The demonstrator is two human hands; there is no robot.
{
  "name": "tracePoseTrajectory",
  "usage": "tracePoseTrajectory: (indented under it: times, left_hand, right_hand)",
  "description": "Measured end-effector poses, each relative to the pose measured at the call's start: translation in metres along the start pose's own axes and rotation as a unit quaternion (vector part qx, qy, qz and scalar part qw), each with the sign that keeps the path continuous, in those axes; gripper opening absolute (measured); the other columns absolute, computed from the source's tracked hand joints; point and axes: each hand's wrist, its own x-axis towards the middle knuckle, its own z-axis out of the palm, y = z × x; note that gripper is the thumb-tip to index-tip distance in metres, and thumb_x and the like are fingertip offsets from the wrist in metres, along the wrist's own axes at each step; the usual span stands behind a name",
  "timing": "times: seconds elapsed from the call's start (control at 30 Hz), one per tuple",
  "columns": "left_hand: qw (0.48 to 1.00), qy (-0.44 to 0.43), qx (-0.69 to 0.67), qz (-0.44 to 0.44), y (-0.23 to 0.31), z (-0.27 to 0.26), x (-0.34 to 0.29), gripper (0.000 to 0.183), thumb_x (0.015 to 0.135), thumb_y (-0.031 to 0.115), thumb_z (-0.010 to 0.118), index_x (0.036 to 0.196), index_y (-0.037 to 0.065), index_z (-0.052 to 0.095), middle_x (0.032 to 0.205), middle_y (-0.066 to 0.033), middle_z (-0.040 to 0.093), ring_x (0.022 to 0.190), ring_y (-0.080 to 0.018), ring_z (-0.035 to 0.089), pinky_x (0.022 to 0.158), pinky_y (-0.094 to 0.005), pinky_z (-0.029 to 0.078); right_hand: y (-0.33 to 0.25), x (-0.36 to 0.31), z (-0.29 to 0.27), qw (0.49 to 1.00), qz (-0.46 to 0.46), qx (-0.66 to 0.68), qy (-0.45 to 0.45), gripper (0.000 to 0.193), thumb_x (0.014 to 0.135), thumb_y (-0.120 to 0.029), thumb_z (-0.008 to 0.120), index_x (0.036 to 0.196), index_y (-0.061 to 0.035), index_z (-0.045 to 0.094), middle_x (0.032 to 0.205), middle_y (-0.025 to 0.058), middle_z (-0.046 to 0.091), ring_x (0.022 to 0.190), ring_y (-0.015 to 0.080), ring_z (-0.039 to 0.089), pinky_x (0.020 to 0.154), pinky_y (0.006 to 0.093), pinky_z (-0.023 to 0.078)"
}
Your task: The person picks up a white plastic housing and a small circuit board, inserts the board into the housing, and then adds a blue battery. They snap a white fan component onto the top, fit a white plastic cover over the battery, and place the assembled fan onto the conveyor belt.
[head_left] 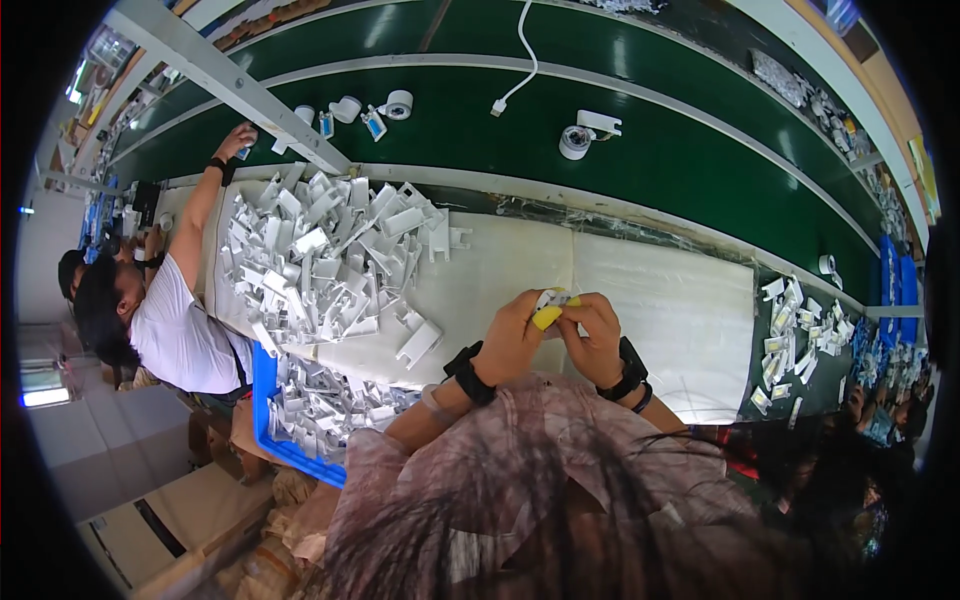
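In front of my chest, above the pale worktop, both hands come together on a small white and yellow part. My left hand pinches it from the left, with the yellow side at its fingertips. From the right, the fingers of my right hand close on the same part. Its exact kind is too small to tell, and the fingers hide some of it. To the left lies a large heap of white plastic housings; one loose white housing rests at its near edge.
A blue crate of white pieces stands at the near left. Beyond the worktop runs a green conveyor belt carrying round white units and a white cable. A co-worker reaches over it at left. More white parts lie right.
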Motion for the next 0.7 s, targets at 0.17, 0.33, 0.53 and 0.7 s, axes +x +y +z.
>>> tracePoseTrajectory:
  times: [0.17, 0.33, 0.53, 0.7]
  left_hand:
    - [0.998, -0.017, 0.059, 0.031, -0.022, -0.022, 0.047, 0.022, 0.094, 0.010, 0.049, 0.112, -0.002, 0.055, 0.079, -0.0102, 0.058, 0.061, -0.0176, 0.055, 0.055, -0.0287, 0.044]
    - [0.971, 0.093, 0.167, 0.146, -0.038, -0.066, 0.129, 0.023, 0.092, 0.007, 0.049, 0.113, 0.000, 0.056, 0.075, -0.0063, 0.059, 0.056, -0.0110, 0.055, 0.050, -0.0245, 0.043]
    - [0.904, 0.207, 0.311, 0.210, -0.052, -0.120, 0.231, 0.042, 0.084, 0.004, 0.059, 0.126, 0.002, 0.049, 0.111, -0.0200, 0.057, 0.097, -0.0373, 0.058, 0.085, -0.0392, 0.047]
    - [0.856, 0.255, 0.409, 0.188, -0.082, -0.147, 0.271, 0.055, 0.076, 0.005, 0.069, 0.126, 0.003, 0.047, 0.123, -0.0178, 0.050, 0.112, -0.0394, 0.049, 0.093, -0.0451, 0.042]
  right_hand:
    - [0.024, 0.027, -0.004, 0.998, -0.005, -0.048, -0.045, 0.016, 0.075, 0.001, 0.068, 0.089, -0.0048, 0.063, 0.087, 0.0110, 0.060, 0.078, 0.0309, 0.057, 0.068, 0.0377, 0.045]
    - [0.086, 0.041, -0.008, 0.990, 0.122, 0.028, -0.060, 0.018, 0.085, -0.006, 0.065, 0.101, -0.0020, 0.060, 0.092, 0.0126, 0.062, 0.080, 0.0244, 0.063, 0.070, 0.0327, 0.052]
    - [0.201, 0.081, -0.021, 0.927, 0.330, 0.137, -0.112, 0.019, 0.088, -0.009, 0.063, 0.104, -0.0005, 0.058, 0.091, 0.0079, 0.064, 0.077, 0.0152, 0.065, 0.069, 0.0257, 0.053]
    - [0.248, 0.161, -0.004, 0.879, 0.443, 0.159, -0.072, 0.025, 0.092, -0.024, 0.061, 0.102, -0.0007, 0.058, 0.088, 0.0057, 0.063, 0.073, 0.0136, 0.065, 0.060, 0.0271, 0.054]
